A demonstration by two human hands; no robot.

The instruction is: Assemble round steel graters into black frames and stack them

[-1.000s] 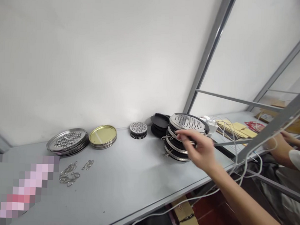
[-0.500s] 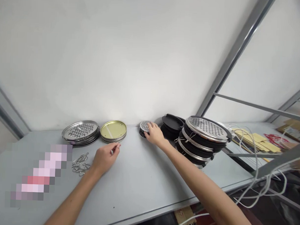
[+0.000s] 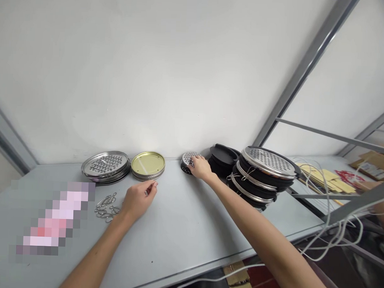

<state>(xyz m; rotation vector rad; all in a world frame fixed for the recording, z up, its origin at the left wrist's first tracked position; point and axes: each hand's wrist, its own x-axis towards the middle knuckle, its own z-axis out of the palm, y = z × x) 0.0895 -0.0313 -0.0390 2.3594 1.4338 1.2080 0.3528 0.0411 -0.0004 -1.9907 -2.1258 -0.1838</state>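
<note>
My right hand (image 3: 201, 167) reaches to the back of the table, its fingers closed on the edge of a small round metal grater disc (image 3: 189, 157) on a short stack. The hand hides the stack's right side. My left hand (image 3: 141, 197) hovers over the table with thumb and fingers curled together; whether anything small is in them is hidden. It is nearest to a loose pile of metal wire clips (image 3: 106, 208) and a stack of round gold-coloured lids (image 3: 148, 162). Farther left lies a stack of large round grater plates (image 3: 105, 164).
Black round plastic parts (image 3: 223, 157) stand right of the small discs. Beside them rises a tall stack of black containers (image 3: 268, 161) with grater tops and wire clips. A grey metal frame (image 3: 308, 72), white cables (image 3: 327, 232) and yellow envelopes (image 3: 324, 178) are at the right. A blurred patch (image 3: 59, 217) covers something left.
My right hand has moved left from the tall container stack to the small grater discs and closed on one. My left hand has come into view. The view has swung left.
</note>
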